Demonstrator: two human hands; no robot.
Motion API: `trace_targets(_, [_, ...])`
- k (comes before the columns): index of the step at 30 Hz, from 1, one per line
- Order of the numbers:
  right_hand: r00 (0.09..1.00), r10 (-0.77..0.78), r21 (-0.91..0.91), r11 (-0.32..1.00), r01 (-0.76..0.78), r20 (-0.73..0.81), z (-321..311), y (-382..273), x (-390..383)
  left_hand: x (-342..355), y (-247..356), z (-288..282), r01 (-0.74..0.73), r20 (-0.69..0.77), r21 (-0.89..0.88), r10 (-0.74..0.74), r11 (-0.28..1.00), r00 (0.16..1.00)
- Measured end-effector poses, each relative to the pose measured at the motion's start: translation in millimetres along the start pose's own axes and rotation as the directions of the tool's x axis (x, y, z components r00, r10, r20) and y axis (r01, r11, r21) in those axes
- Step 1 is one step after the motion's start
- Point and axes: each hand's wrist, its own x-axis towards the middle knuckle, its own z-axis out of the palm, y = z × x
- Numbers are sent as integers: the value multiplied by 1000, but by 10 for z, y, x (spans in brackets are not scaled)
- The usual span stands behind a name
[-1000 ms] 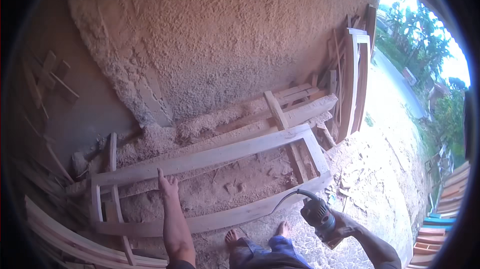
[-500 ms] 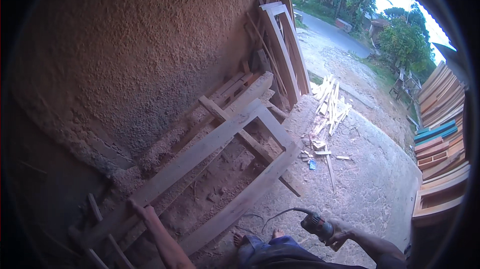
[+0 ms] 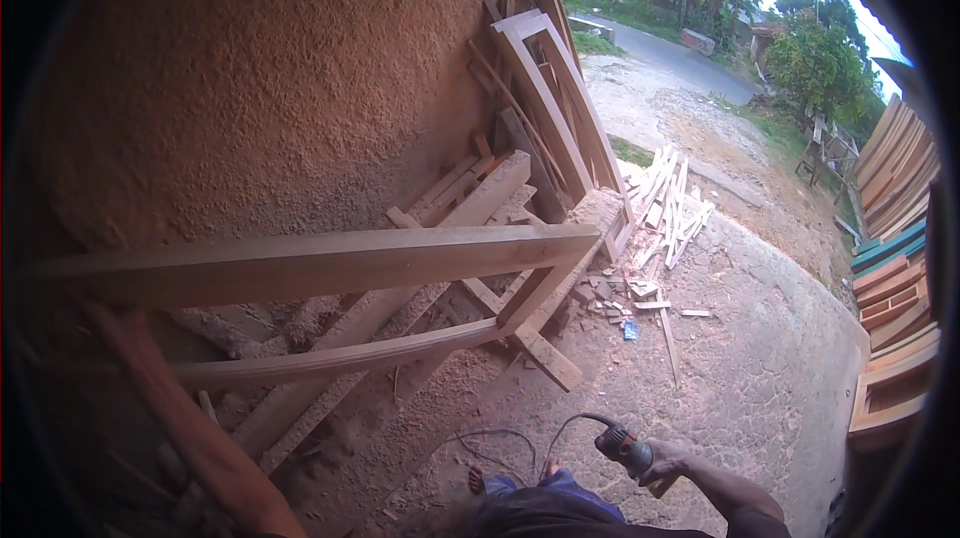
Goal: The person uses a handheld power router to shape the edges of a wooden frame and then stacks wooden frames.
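My left hand (image 3: 115,323) is at the left end of a long pale wooden frame (image 3: 400,260), gripping its upper rail from below; shadow and the rail hide part of the fingers. Tilted up, the frame has its far end resting near the timber supports. Off to the right, my right hand (image 3: 668,460) is wrapped round a dark corded power tool (image 3: 625,448), held low over the concrete. Its exact kind cannot be made out. A black cord (image 3: 575,420) loops from the tool toward my feet.
Beams and planks (image 3: 500,188) lie under the frame beside a rough wall (image 3: 280,88). Another wooden frame (image 3: 555,98) leans there. Offcuts (image 3: 665,208) are heaped on the concrete floor (image 3: 760,338). Stacked boards and frames (image 3: 895,328) line the right side.
The wooden frame has gone from lying slanted across the supports to being raised and tilted by my left hand, which moved left and up. My right hand still holds the power tool.
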Motion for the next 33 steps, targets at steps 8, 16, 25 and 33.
trace_targets(8, [997,-38,32,999,36,66,-125,-1,-36,377,939,1211,-83,475,111,21,990,880])
trace_targets(16, [996,-54,15,998,53,74,-32,259,33,380,491,1427,-13,818,416,-368,909,442])
trace_targets(25, [992,-110,-23,994,108,-60,118,630,42,-1367,-735,1265,-342,664,745,-587,573,463])
trace_targets(33, [996,51,205,978,-36,-68,378,491,-286,-2239,-2180,-22,-273,482,844,-876,462,6])
